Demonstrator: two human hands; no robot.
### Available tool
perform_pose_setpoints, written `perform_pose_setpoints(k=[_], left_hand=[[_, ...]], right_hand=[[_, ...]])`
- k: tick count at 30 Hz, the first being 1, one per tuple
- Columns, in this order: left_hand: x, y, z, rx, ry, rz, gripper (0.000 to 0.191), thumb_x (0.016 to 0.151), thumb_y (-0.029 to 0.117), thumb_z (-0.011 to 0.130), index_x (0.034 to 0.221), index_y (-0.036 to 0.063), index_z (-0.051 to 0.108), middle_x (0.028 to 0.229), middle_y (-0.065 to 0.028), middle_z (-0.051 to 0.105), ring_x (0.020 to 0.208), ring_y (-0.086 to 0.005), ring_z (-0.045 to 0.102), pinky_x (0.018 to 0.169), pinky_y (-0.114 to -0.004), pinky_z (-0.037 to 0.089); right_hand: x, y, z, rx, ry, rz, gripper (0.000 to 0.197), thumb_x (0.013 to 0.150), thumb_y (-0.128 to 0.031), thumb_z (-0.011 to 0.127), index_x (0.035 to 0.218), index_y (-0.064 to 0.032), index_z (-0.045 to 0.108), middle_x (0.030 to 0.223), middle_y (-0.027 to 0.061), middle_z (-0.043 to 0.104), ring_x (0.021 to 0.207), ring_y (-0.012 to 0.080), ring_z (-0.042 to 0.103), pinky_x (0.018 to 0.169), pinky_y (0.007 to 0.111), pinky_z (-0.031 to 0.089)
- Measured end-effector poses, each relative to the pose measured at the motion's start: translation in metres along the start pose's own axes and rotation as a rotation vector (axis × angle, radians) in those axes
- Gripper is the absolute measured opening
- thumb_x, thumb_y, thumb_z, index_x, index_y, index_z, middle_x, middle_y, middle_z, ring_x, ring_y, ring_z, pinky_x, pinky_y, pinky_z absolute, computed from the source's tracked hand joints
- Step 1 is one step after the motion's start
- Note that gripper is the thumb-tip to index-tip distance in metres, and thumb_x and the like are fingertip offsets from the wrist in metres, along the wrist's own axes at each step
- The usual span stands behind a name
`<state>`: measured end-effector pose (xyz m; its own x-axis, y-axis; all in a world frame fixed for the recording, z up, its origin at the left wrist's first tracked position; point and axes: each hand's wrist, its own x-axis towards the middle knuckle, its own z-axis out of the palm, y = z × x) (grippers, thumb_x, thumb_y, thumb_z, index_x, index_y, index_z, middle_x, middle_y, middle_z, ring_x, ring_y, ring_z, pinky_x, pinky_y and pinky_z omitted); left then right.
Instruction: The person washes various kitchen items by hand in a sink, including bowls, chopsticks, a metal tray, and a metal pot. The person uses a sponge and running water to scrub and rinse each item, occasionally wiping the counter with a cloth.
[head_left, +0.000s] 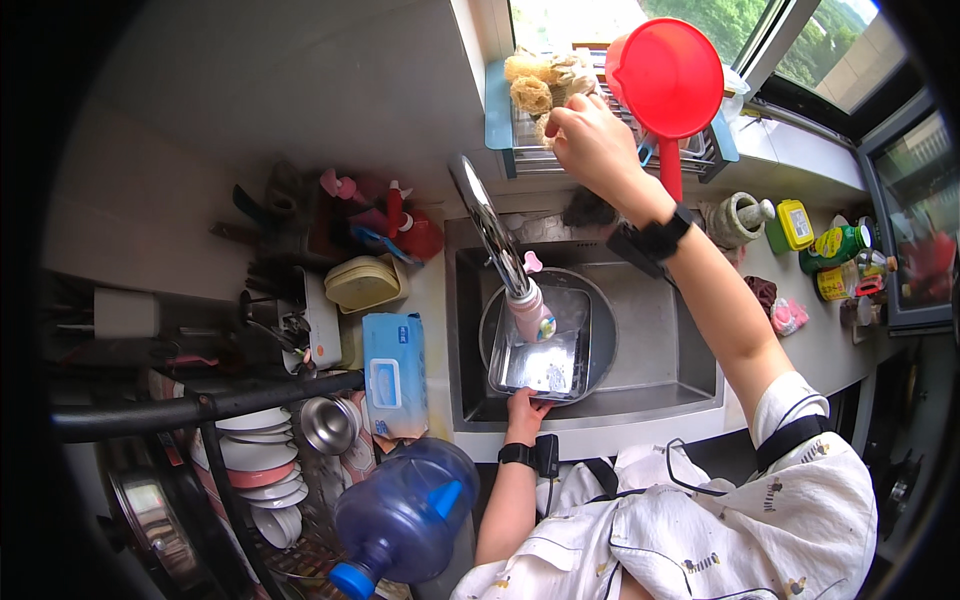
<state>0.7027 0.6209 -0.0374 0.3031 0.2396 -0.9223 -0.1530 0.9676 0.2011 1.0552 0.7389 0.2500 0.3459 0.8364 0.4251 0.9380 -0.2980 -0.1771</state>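
Observation:
My left hand (526, 416) grips the near rim of a shallow rectangular tray (508, 369), which has a shiny wet bottom. The tray rests in a round grey basin (605, 330) inside the stainless steel sink (652, 345). Over it hangs the chrome faucet (487, 217), with a pink nozzle (529, 311) on its end. My right hand (596, 146) is raised to the rack (499, 105) by the window, fingers curled beside several loofah sponges (532, 94). Whether it pinches one is hidden from this angle. A red plastic water ladle (671, 79) lies just right of that hand.
A blue pack of wipes (397, 367) and a large blue water jug (409, 502) stand left of the sink. Stacked bowls (259, 457) fill a dish rack. A stone mortar (735, 217) and several bottles (832, 247) line the right counter.

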Motion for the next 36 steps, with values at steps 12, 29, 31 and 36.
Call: perform_pose_setpoints(k=[12,29,31,36], left_hand=[[-0.021,0.022,0.020,0.351,-0.096,0.134,0.036,0.078,-0.001,0.045,0.113,-0.0074,0.045,0.105,-0.0190,0.057,0.095,-0.0333,0.060,0.080,-0.054,0.051],[-0.026,0.021,0.031,0.620,0.107,0.327,0.036,0.079,0.002,0.041,0.114,-0.0047,0.046,0.104,-0.0185,0.057,0.083,-0.0295,0.064,0.058,-0.041,0.059],[-0.023,0.023,0.036,0.602,0.112,0.311,0.037,0.079,0.002,0.041,0.115,-0.0053,0.045,0.104,-0.0186,0.057,0.084,-0.0297,0.064,0.058,-0.041,0.059],[-0.023,0.017,0.030,0.548,0.096,0.367,0.036,0.079,0.002,0.041,0.114,-0.0069,0.043,0.106,-0.0187,0.055,0.086,-0.0309,0.063,0.058,-0.042,0.059]], right_hand=[[-0.300,-0.027,0.158,0.328,-0.724,0.068,0.015,0.073,-0.005,0.059,0.088,-0.0025,0.060,0.094,0.0148,0.055,0.092,0.0323,0.055,0.077,0.038,0.048],[-0.341,-0.032,0.191,0.095,-0.842,0.120,0.017,0.076,-0.006,0.052,0.089,0.0000,0.060,0.103,0.0166,0.055,0.096,0.0299,0.054,0.081,0.038,0.047],[-0.364,-0.063,0.192,0.413,-0.876,0.172,0.016,0.076,-0.010,0.054,0.087,0.0013,0.058,0.099,0.0195,0.053,0.095,0.0339,0.053,0.081,0.040,0.047],[-0.354,-0.072,0.166,0.262,-0.894,-0.176,0.018,0.073,-0.013,0.057,0.088,-0.0061,0.063,0.097,0.0096,0.058,0.100,0.0239,0.054,0.085,0.033,0.041]])
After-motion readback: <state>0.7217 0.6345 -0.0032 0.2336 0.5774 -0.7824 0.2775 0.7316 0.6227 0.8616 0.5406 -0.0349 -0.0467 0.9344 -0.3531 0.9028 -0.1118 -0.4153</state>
